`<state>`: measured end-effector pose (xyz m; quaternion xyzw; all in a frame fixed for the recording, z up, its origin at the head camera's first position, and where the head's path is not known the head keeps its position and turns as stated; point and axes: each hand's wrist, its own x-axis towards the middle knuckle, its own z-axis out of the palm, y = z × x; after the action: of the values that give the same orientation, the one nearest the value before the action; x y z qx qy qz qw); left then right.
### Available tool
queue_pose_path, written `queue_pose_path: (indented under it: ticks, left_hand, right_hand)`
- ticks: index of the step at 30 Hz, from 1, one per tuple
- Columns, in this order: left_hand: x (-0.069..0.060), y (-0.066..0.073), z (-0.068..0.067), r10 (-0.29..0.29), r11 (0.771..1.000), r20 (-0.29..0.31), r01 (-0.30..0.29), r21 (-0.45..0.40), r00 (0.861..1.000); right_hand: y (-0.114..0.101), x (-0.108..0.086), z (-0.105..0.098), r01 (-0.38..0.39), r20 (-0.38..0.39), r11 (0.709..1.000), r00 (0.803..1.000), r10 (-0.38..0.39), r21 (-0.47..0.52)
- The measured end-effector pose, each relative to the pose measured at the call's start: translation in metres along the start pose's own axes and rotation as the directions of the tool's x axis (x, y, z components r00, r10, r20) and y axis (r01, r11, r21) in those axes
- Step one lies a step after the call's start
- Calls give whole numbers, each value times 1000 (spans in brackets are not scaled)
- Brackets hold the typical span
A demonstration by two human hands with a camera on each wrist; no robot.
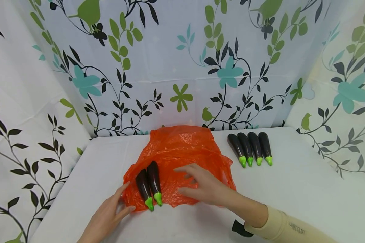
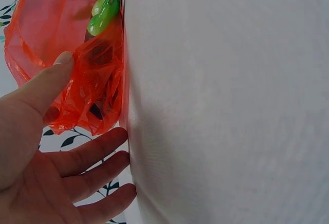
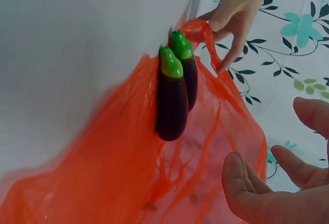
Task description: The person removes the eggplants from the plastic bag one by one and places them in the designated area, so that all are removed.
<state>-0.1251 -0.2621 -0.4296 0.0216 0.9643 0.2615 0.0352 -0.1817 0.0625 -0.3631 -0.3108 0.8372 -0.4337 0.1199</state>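
An orange-red plastic bag (image 1: 185, 162) lies spread on the white table, its mouth toward me. Two dark eggplants with green stems, a left one (image 1: 143, 185) and a right one (image 1: 154, 179), rest side by side in the bag's mouth on its left side. At the bag's left edge is my left hand (image 1: 109, 211), fingers spread and thumb close to the plastic; the left wrist view shows its thumb (image 2: 49, 82) against the bag. Over the bag's middle, right of the eggplants, hovers my right hand (image 1: 202, 185), fingers apart and holding nothing.
Several more eggplants (image 1: 249, 148) lie in a row at the back right of the white table (image 1: 292, 189). Behind and beside the table hangs a leaf-patterned cloth (image 1: 182, 67). A black strip (image 1: 241, 228) shows by the right sleeve (image 1: 289, 224).
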Motion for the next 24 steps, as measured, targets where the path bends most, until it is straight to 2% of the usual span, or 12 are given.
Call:
queue_pose_path:
  ticks: [5,14,24]
  left_hand:
    - [0,1,0,6,1000,-3,-6,-1,1000]
    - [-1,1,0,3,1000,0,-3,0,1000]
    - [0,1,0,-8,1000,10,8,5,1000]
  right_hand:
    - [1,13,12,12,11,999,1000,-12,-36]
    - [4,33,34,-64,40,997,997,66,-52]
    - [14,46,56,-127,64,991,990,129,-40]
